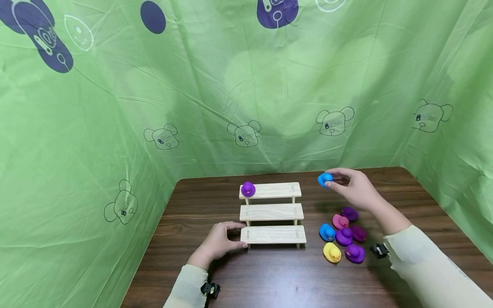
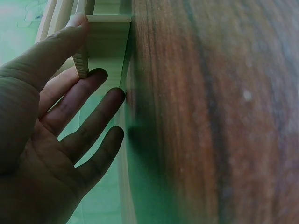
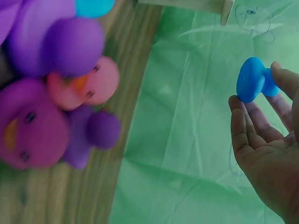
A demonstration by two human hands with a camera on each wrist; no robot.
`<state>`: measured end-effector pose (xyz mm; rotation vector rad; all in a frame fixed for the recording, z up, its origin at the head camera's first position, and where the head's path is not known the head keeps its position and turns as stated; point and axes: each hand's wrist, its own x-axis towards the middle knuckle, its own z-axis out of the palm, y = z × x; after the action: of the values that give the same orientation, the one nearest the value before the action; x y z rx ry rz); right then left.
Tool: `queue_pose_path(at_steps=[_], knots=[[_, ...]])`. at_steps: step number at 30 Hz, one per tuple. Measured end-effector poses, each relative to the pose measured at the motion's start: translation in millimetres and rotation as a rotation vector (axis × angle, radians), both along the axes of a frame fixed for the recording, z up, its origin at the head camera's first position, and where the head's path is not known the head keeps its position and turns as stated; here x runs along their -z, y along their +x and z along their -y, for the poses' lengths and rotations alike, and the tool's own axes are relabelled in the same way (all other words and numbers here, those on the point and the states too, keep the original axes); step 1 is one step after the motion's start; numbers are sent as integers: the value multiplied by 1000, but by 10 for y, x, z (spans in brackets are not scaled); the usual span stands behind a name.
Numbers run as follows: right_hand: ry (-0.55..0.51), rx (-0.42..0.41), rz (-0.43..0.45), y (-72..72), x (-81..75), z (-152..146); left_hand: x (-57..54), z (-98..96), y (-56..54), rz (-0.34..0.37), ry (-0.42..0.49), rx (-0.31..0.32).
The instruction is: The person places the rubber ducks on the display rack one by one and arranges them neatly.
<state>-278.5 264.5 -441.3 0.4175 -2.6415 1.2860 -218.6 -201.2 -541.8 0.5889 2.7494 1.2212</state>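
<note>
A blue rubber duck (image 1: pixel 324 180) is pinched between the thumb and fingers of my right hand (image 1: pixel 358 190), up at the back right of the table. In the right wrist view the duck (image 3: pixel 250 80) shows against the green cloth. My left hand (image 1: pixel 218 242) holds the left end of a three-step wooden stand (image 1: pixel 273 235), thumb at the front edge of the lowest step and fingers behind. The left wrist view shows the thumb and index finger at the wood, the other fingers spread. One purple duck (image 1: pixel 248 189) sits at the left end of the top step.
Right of the stand lies a cluster of rubber ducks: a yellow duck (image 1: pixel 332 252), a blue duck (image 1: pixel 327 232), a pink duck (image 1: pixel 340 221) and several purple ones (image 1: pixel 354 253). Green printed cloth (image 1: pixel 285 141) surrounds the dark wooden table (image 1: pixel 269 278) at the back and sides.
</note>
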Motion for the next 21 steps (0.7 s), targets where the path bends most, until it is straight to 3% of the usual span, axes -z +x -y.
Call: queue_pose_path(at_steps=[12,21], knots=[[-52,-106,-12,-116,-138,503,10,-1,-10,0,-8,-3],[-64,-166,-7,-220,-90,803,7,6,-12,5,7,8]])
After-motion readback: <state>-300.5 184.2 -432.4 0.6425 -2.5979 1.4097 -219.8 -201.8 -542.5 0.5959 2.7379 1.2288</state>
